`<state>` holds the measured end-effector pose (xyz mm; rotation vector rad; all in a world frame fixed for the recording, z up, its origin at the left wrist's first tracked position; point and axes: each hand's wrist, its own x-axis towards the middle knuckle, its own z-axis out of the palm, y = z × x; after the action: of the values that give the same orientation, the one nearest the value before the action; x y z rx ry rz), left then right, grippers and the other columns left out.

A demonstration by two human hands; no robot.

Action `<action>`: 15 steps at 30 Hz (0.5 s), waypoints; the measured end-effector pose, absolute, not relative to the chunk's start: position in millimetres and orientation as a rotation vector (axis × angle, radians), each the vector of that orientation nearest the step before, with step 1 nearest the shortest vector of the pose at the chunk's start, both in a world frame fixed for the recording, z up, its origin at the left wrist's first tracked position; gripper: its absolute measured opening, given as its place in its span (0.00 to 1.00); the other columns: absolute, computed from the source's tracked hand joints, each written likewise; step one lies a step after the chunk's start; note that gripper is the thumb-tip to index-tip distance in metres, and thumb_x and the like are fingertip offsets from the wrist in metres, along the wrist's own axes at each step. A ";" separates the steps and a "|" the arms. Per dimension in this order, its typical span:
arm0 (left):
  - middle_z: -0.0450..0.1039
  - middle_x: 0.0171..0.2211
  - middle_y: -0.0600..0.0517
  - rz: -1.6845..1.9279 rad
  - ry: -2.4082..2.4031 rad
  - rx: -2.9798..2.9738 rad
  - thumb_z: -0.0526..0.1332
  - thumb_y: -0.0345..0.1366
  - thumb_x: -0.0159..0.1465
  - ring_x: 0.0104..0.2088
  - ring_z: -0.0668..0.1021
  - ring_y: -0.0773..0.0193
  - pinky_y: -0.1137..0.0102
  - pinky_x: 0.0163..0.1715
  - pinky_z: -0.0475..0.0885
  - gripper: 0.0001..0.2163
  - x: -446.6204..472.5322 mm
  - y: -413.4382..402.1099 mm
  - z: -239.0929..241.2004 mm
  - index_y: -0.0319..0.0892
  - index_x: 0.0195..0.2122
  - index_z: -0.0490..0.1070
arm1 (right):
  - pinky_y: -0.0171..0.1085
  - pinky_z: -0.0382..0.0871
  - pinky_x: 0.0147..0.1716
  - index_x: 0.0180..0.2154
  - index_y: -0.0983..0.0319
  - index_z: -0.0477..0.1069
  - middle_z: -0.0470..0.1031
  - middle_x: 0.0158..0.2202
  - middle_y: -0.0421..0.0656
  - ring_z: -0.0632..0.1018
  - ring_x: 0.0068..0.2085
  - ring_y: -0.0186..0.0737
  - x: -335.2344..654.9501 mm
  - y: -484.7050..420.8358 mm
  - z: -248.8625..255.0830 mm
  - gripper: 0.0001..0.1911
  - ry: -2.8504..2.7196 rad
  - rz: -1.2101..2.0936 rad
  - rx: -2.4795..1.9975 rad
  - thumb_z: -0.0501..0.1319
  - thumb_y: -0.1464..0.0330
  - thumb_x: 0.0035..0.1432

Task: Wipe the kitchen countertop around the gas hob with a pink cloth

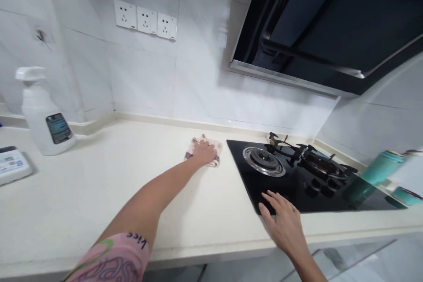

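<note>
My left hand (204,152) presses a pinkish-white cloth (216,144) with darker stripes onto the pale countertop (158,154), just left of the hob. Its fingers curl over the cloth and partly cover it. My right hand (282,222) is at the front left edge of the black glass gas hob (291,198). Its fingers are apart and nothing is in them. On the hob, the left burner (264,161) has no pan support over it, while a black pan support (291,147) sits tilted near the back.
At the left stand a white spray bottle (46,119) and a white container (13,165) with a label. A teal cylindrical bottle (383,167) and a teal lid or cup (406,195) are at the right. A dark range hood (317,31) overhangs the hob. Wall sockets (147,20) sit above.
</note>
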<state>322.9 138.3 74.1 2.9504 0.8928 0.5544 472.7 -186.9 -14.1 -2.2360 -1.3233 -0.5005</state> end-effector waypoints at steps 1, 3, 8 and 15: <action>0.73 0.62 0.44 0.539 0.909 2.962 0.64 0.43 0.73 0.60 0.76 0.48 0.46 0.61 0.73 0.17 338.0 126.8 72.5 0.41 0.59 0.73 | 0.59 0.60 0.67 0.55 0.54 0.80 0.77 0.63 0.46 0.71 0.67 0.57 472.4 -186.5 -13.4 0.28 -1.318 -0.499 -2.230 0.50 0.50 0.70; 0.71 0.64 0.44 0.511 0.938 2.976 0.64 0.44 0.72 0.64 0.73 0.44 0.42 0.64 0.69 0.18 358.8 103.2 68.6 0.42 0.60 0.74 | 0.60 0.60 0.66 0.54 0.54 0.80 0.77 0.63 0.46 0.71 0.67 0.57 471.6 -185.5 -11.9 0.26 -1.305 -0.493 -2.228 0.50 0.51 0.70; 0.68 0.68 0.39 0.403 0.897 2.975 0.58 0.46 0.74 0.71 0.64 0.38 0.32 0.70 0.50 0.21 358.0 44.1 59.6 0.43 0.63 0.72 | 0.59 0.59 0.66 0.54 0.56 0.81 0.77 0.63 0.47 0.72 0.66 0.57 468.4 -184.3 -7.0 0.25 -1.277 -0.474 -2.240 0.51 0.53 0.70; 0.67 0.68 0.37 0.324 0.588 2.964 0.49 0.48 0.74 0.70 0.63 0.38 0.32 0.71 0.40 0.25 305.0 -53.9 48.7 0.44 0.66 0.70 | 0.52 0.59 0.67 0.50 0.57 0.81 0.80 0.58 0.46 0.75 0.62 0.51 464.8 -188.2 3.7 0.31 -1.231 -0.298 -2.075 0.45 0.49 0.72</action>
<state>305.0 -53.9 48.7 2.9643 0.5877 0.3237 464.8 -188.2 3.7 -2.0747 -1.2315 -0.2979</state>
